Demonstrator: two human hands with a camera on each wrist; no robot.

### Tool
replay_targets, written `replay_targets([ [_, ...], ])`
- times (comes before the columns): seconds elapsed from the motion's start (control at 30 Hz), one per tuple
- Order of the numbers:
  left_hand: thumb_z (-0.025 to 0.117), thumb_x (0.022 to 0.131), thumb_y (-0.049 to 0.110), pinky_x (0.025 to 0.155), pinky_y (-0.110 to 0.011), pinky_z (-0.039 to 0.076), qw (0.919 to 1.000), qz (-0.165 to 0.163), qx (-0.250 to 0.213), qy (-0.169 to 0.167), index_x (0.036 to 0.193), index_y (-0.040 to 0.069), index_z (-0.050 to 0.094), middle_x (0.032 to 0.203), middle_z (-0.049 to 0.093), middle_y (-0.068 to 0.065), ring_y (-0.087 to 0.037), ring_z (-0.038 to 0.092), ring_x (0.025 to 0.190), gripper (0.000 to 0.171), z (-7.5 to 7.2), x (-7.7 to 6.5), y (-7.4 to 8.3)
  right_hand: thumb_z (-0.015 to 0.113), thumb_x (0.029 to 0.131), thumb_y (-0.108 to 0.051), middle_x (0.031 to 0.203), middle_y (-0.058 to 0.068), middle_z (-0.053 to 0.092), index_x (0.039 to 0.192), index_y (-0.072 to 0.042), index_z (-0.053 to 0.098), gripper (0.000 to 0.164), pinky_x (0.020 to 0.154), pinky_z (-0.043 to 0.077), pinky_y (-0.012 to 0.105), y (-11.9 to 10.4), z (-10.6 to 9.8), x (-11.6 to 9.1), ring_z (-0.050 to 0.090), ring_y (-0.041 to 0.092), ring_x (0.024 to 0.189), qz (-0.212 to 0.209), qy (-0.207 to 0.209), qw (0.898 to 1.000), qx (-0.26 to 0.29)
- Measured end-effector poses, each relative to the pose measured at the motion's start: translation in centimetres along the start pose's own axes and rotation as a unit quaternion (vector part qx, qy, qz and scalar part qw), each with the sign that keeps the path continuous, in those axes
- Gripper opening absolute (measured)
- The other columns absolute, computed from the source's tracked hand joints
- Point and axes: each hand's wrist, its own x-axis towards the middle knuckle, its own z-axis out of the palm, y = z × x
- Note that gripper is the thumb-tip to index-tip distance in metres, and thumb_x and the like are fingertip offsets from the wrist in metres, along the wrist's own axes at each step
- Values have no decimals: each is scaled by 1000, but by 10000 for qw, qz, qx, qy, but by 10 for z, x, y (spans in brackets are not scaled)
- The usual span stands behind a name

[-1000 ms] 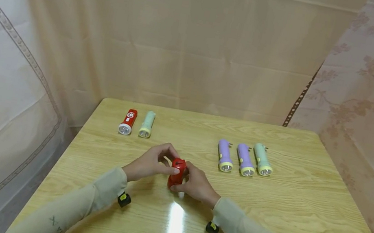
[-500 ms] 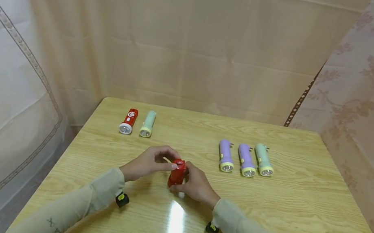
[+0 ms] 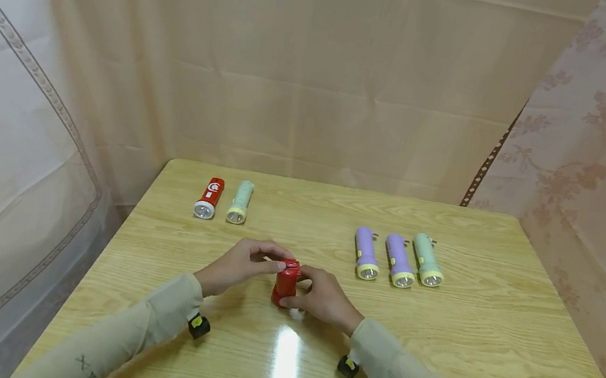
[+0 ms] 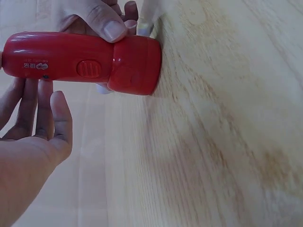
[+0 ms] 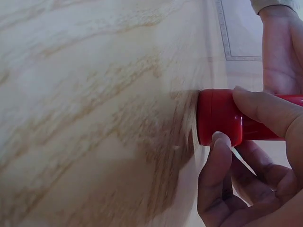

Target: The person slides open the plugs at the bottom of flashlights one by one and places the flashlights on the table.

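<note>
A red flashlight [image 3: 285, 285] stands upright at the middle of the table, its wide head down against the wood. My left hand [image 3: 242, 264] pinches its upper end between thumb and fingers. Lower down, my right hand [image 3: 325, 300] grips the head, thumb at the front. In the left wrist view, a ridged slide switch and small pale print show on the flashlight [image 4: 57, 56], with the left fingers [image 4: 45, 113] close along its body. Thumb and forefinger of the right hand [image 5: 258, 165] hold the head in the right wrist view; the lens is hidden.
Another red flashlight [image 3: 208, 198] and a mint green one [image 3: 240, 202] lie at the back left of the wooden table [image 3: 462, 349]. To the right lie two purple flashlights [image 3: 366, 252] [image 3: 399, 260] and a mint one [image 3: 427, 258], prongs out. Curtains hang behind.
The left thumb has slid up towards the flashlight's top end. The red flashlight has turned slightly, and the right hand has shifted a little to the right while keeping its grip.
</note>
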Motion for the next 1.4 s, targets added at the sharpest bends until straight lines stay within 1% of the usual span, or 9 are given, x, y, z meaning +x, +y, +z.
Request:
replay_targets([
  [0.1, 71, 100, 27, 104, -54, 49, 9999, -121, -54, 18, 127, 12, 71, 127, 69, -5, -25, 65, 115, 31, 0, 0, 1, 90, 82, -26, 122, 3, 72, 122, -15, 71, 45, 94, 53, 49, 0, 0, 0, 66, 28, 114, 43, 4, 10000, 45],
  [0.27, 70, 100, 26, 102, -42, 51, 9996, -259, -68, 59, 126, 11, 71, 126, 69, -5, -23, 64, 116, 30, 1, 1, 1, 90, 82, -26, 121, 2, 72, 120, -15, 71, 45, 98, 51, 52, 1, 2, 1, 65, 28, 115, 68, 12, 9999, 96],
  [0.37, 71, 100, 27, 101, -40, 51, 9995, -312, -73, 85, 125, 10, 72, 125, 70, -4, -23, 62, 118, 30, 1, 2, 1, 90, 81, -28, 120, 1, 73, 120, -15, 71, 45, 98, 51, 53, 2, 3, 2, 65, 28, 115, 54, 32, 10000, 68],
  [0.57, 71, 99, 25, 104, -43, 49, 9991, -361, -210, 93, 123, 8, 72, 124, 70, -5, -23, 61, 121, 29, 3, 3, 1, 90, 82, -29, 120, 2, 72, 118, -17, 71, 43, 97, 51, 50, 3, 5, 0, 65, 26, 113, 143, 17, 9999, 94],
  [0.73, 70, 99, 20, 103, -50, 49, 9987, -339, -354, 126, 122, 5, 72, 123, 71, -7, -24, 62, 118, 27, 6, 4, -1, 90, 81, -27, 118, 2, 73, 118, -16, 71, 43, 95, 52, 50, 2, 6, -2, 66, 26, 111, 111, 47, 9999, 114],
  [0.9, 71, 99, 22, 101, -49, 51, 9986, -405, -252, 210, 119, 6, 73, 122, 70, -6, -23, 61, 117, 26, 8, 5, -1, 91, 81, -28, 117, 2, 73, 122, -15, 71, 47, 93, 52, 48, 4, 6, -2, 66, 24, 108, 84, 19, 9999, 87],
  [1.03, 73, 98, 23, 100, -50, 51, 9982, -505, -153, 268, 116, 8, 74, 120, 70, -5, -24, 60, 118, 23, 9, 6, 3, 91, 81, -28, 118, 3, 73, 124, -15, 71, 50, 92, 53, 47, 4, 5, -2, 66, 22, 106, 76, -2, 9999, 83],
  [1.23, 74, 97, 21, 96, -44, 51, 9975, -640, 103, 286, 111, 10, 75, 115, 71, -3, -22, 59, 115, 18, 9, 10, 11, 91, 80, -28, 117, 3, 73, 123, -13, 71, 49, 89, 53, 44, 3, 4, -1, 66, 21, 104, 54, 51, 10000, 12],
  [1.4, 75, 95, 18, 95, -54, 50, 9969, -710, 168, 303, 109, 9, 76, 109, 71, -4, -23, 60, 108, 16, 8, 14, 16, 91, 81, -27, 116, 2, 73, 121, -12, 71, 47, 89, 53, 42, 1, 4, -1, 66, 21, 105, -3, 95, 10000, 18],
])
